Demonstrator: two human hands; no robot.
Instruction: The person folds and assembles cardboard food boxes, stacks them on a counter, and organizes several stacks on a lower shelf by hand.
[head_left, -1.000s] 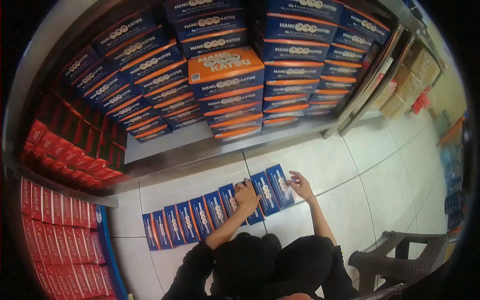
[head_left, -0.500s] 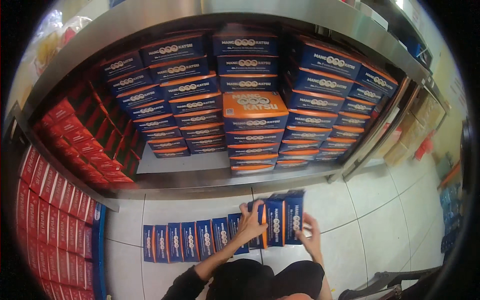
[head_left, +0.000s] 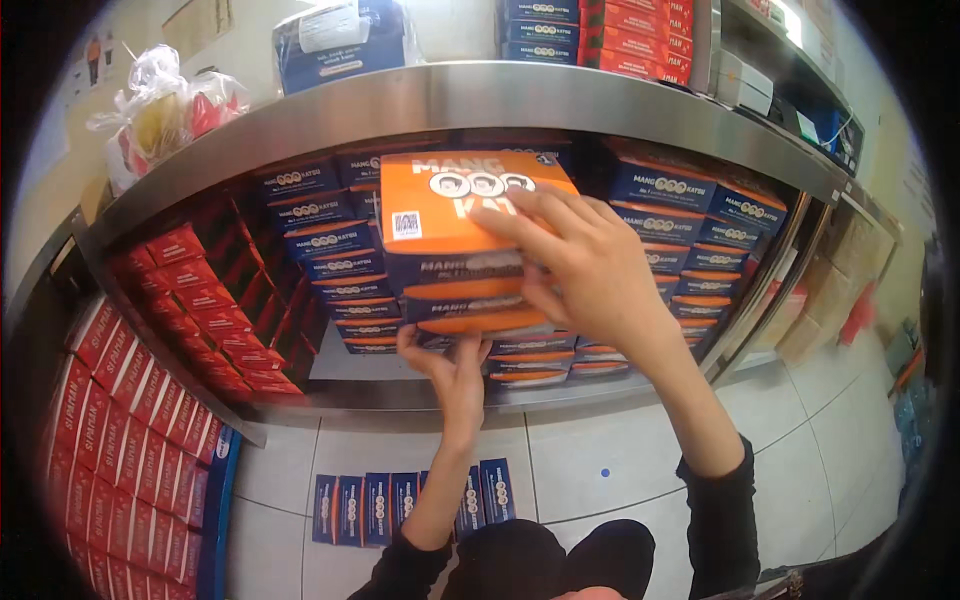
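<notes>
A small stack of blue-and-orange cardboard boxes (head_left: 448, 265) is held up in front of the shelf, its orange lid tilted toward me. Under its lower front edge my left hand (head_left: 447, 375) curls its fingers, bearing it from below. My right hand (head_left: 590, 260) grips the stack's right side, fingers over the lid and thumb against the front. How many boxes are in the grip is partly hidden. On the tiled floor below, a row of matching boxes (head_left: 377, 508) stands on edge, partly covered by my left forearm.
Tall stacks of the same blue boxes (head_left: 660, 190) fill the steel shelf (head_left: 430, 395), beside red boxes (head_left: 205, 310) on its left. More red boxes (head_left: 120, 430) stand at far left. A steel counter edge (head_left: 480, 90) runs above, with wrapped bags (head_left: 165, 115) on it.
Both hands have risen from the right end of the floor row to the shelf, bringing the held boxes up. The floor row is shorter. My view has tilted upward.
</notes>
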